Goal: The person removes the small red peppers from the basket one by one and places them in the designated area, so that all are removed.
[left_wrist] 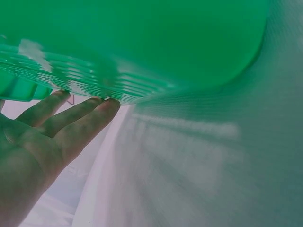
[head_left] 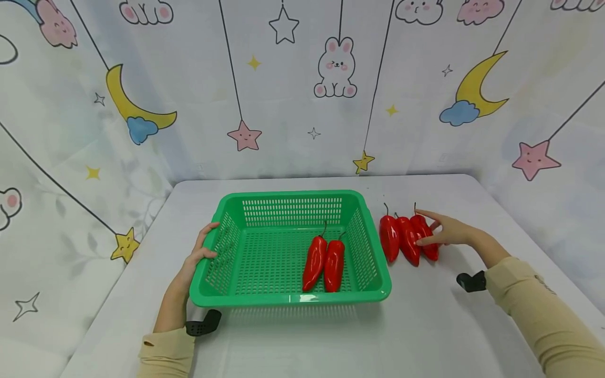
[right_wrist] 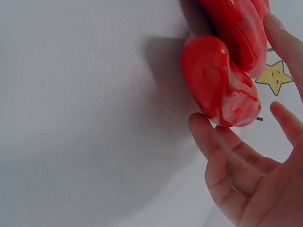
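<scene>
My left hand (head_left: 193, 258) holds the left rim of a green plastic basket (head_left: 288, 300), thumb over the rim. In the left wrist view its other fingers (left_wrist: 85, 125) lie against the basket's slotted outer wall. Two glossy red chili peppers lie side by side inside, one (head_left: 314, 265) left of the other (head_left: 334, 266). Right of the basket, three more lie in a row on the table: a left pepper (head_left: 389, 240), a middle pepper (head_left: 406, 239) and a right pepper (head_left: 419, 224). My right hand (head_left: 449, 231) spreads its fingers around the right one, fingertips at its side in the right wrist view.
A white cloth-covered table (head_left: 293, 346) carries the basket and peppers. Behind it hangs a pale curtain (head_left: 288, 105) printed with moons, stars and rabbits. Black wrist cameras sit below both hands, the left camera (head_left: 203, 323) close to the basket's front left corner.
</scene>
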`<state>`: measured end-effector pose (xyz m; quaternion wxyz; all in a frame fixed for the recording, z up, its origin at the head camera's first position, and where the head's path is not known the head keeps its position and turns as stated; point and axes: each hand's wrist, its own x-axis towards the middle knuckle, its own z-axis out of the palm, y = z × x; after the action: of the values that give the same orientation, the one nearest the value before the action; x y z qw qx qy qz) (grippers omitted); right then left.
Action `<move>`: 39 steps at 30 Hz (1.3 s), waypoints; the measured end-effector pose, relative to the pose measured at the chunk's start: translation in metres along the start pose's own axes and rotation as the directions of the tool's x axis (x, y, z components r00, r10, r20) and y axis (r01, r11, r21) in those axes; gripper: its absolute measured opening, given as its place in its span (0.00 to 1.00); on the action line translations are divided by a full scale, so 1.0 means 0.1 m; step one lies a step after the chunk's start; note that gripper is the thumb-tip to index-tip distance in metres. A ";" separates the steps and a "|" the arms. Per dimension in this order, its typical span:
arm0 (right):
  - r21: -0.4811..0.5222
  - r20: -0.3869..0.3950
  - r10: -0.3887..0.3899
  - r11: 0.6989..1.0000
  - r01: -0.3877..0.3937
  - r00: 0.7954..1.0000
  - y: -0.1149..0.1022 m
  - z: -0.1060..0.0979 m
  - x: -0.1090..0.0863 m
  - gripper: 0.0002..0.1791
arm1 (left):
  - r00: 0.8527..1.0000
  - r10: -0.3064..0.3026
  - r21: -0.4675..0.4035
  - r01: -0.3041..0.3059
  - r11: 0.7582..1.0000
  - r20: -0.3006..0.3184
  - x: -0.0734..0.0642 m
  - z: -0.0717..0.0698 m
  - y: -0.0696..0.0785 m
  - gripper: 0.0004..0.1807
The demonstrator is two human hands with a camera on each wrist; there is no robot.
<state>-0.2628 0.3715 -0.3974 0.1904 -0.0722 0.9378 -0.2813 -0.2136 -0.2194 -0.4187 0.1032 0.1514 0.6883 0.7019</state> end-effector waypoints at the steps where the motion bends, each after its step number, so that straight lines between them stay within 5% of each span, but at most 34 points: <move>1: 0.001 -0.003 -0.001 1.000 0.001 1.000 -0.01 -0.01 -0.01 0.55 | 1.000 0.001 0.001 -0.001 1.000 -0.001 0.00 0.00 0.00 0.37; 22: -0.016 -0.087 -0.054 0.998 0.053 0.995 -0.14 -0.14 -0.21 0.52 | 1.000 -0.007 -0.001 0.007 1.000 -0.008 0.00 0.00 0.01 0.37; 39: -0.007 -0.216 -0.162 0.986 0.164 0.963 -0.60 -0.13 -0.26 0.54 | 1.000 0.013 -0.008 -0.013 1.000 0.001 0.00 0.00 -0.01 0.37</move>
<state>-0.2426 0.3349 -0.3457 0.0640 -0.1171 0.9422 -0.3073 -0.2136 -0.2195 -0.4194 0.0998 0.1557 0.6844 0.7052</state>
